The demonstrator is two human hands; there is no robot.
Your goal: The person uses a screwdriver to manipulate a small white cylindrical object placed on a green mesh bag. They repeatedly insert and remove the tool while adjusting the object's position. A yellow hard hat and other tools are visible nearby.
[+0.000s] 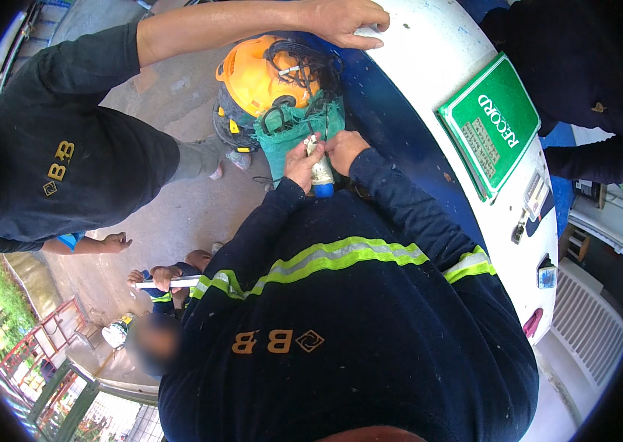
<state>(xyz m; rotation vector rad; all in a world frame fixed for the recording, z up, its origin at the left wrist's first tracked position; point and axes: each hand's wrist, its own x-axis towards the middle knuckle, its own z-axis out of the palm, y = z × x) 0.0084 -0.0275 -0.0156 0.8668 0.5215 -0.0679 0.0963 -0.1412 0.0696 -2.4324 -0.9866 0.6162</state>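
Bottle-shaped cylinder (319,172), pale with a blue end (324,191), held just left of the white worktop (429,62). Left hand (299,166) is wrapped round its barrel; right hand (346,150) has fingers curled beside its upper part, can't tell if they grip anything. Handling guess: light, fairly stiff, maybe slick if smooth; no sign it's fragile. Best hold: mid-barrel, blue end as backup. Marks on barrel: print or grime, unreadable. Clear lettering elsewhere: big white title plus small panel on green book (492,125) on worktop; gold letters and emblem on dark top (370,324) and co-worker's black shirt (83,162), both left of worktop.
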